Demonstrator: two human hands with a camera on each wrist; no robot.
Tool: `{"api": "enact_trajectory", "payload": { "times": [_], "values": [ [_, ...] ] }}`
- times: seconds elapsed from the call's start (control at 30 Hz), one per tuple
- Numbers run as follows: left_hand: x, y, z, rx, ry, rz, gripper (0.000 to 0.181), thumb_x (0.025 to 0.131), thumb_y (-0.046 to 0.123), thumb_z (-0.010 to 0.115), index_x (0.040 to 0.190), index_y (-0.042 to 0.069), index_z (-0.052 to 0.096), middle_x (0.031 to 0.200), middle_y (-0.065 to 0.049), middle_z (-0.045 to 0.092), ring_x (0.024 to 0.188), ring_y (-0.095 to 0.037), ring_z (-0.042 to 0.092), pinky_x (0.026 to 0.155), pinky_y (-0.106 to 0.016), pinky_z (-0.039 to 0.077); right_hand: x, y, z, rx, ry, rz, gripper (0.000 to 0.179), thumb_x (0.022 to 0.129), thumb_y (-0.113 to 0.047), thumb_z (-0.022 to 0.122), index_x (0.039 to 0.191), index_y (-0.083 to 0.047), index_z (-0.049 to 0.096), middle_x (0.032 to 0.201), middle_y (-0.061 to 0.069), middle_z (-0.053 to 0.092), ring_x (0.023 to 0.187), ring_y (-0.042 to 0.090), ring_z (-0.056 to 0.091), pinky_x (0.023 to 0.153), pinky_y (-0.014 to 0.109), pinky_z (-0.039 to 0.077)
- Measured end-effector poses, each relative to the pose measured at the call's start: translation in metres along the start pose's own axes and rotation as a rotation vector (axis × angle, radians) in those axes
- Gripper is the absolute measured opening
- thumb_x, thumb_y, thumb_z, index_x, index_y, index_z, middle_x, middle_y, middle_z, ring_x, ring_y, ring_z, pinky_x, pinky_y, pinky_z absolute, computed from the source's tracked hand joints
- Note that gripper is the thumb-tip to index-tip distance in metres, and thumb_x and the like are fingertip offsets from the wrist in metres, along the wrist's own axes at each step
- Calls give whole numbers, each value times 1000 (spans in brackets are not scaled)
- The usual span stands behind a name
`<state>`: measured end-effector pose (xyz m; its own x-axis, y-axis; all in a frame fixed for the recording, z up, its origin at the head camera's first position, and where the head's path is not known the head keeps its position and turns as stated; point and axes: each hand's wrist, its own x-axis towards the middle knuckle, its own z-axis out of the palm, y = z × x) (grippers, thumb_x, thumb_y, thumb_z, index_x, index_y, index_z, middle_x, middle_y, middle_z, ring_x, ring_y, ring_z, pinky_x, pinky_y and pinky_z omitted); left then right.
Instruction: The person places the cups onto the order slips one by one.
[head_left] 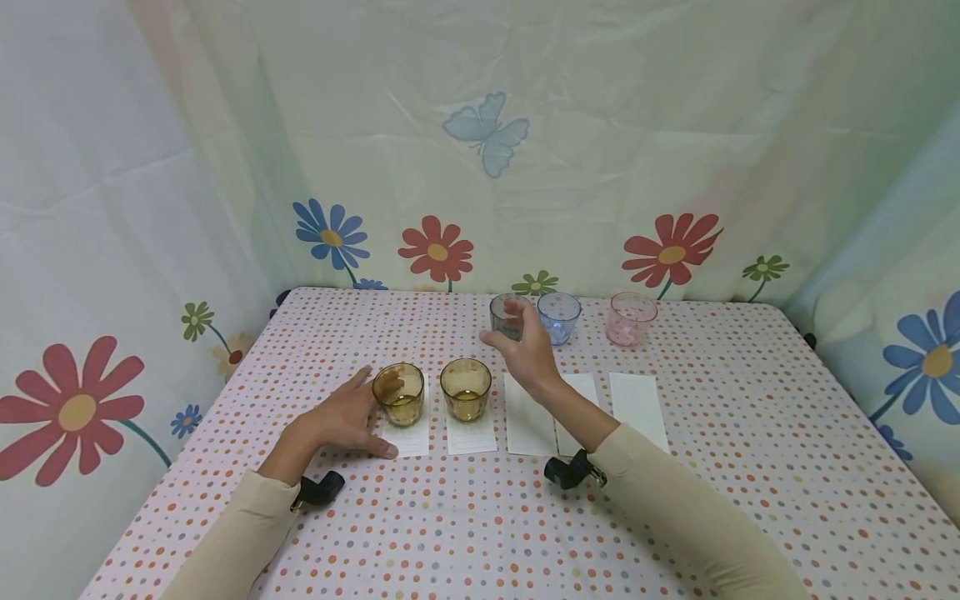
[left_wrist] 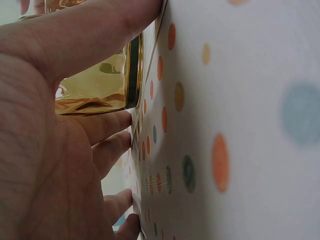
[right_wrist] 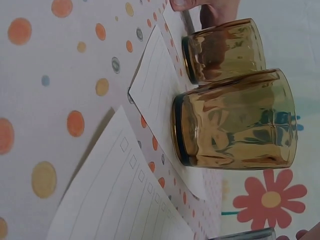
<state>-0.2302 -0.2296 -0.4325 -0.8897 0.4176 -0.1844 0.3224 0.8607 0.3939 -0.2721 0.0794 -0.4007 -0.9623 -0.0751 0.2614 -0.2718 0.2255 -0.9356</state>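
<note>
My left hand [head_left: 348,414] rests on the table around the left amber glass [head_left: 402,408], its fingers spread along the far side and its thumb on the white paper under it. In the left wrist view, that hand's fingertips [left_wrist: 120,140] touch the tablecloth just beyond the glass. A second amber glass [head_left: 466,398] stands upright to the right on another paper [head_left: 472,442]. At the back, my right hand [head_left: 528,350] is at a grey glass [head_left: 504,315], thumb and fingers wide apart, overlapping it in the head view. Only its fingertips show in the right wrist view.
A blue glass [head_left: 558,321] stands right beside the grey one, and a pink glass [head_left: 631,321] farther right. Lined paper slips [head_left: 637,408] lie in a row across the dotted tablecloth [head_left: 450,533]. Flowered curtains [head_left: 585,167] hang behind and at both sides.
</note>
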Motion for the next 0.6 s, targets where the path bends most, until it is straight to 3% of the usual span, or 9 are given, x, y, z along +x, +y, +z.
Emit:
{"api": "enact_trajectory", "payload": {
  "times": [0.6],
  "values": [
    [1, -3, 1, 11, -1, 21, 122, 63, 57, 92, 159, 9, 34, 162, -14, 36, 155, -44, 4, 121, -64, 17, 17, 4, -4, -8, 82, -4, 62, 91, -20, 73, 143, -8, 43, 149, 16, 44, 132, 36, 46, 102, 51, 46]
  ]
}}
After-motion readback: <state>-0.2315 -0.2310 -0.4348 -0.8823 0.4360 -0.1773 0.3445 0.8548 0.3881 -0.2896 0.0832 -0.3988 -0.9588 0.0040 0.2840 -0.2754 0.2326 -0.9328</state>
